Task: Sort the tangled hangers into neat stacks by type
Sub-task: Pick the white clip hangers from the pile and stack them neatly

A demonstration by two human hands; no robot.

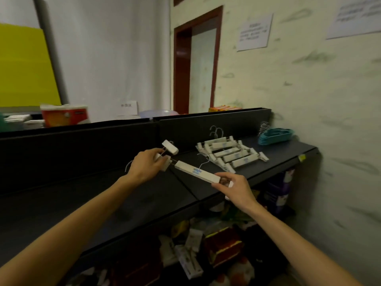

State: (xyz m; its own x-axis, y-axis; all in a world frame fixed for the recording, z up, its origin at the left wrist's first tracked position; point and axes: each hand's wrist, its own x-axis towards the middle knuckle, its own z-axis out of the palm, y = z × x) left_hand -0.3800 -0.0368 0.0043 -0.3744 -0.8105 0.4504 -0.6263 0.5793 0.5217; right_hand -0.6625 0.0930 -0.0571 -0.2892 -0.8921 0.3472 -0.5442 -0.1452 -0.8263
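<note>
Dark shelf (268, 162), hands (144, 166) gripping clip hanger (195, 172)

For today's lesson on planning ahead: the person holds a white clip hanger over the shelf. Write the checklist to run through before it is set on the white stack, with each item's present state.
1. Left hand grips one end of the held hanger: ok.
2. Right hand grips the other end: ok.
3. Hanger free of others: not ok, another clip piece sits by the left fingers.
4. White stack neat on the shelf: ok.
5. Teal hangers kept apart: ok.
6. Held hanger's hook position: cannot tell.
</note>
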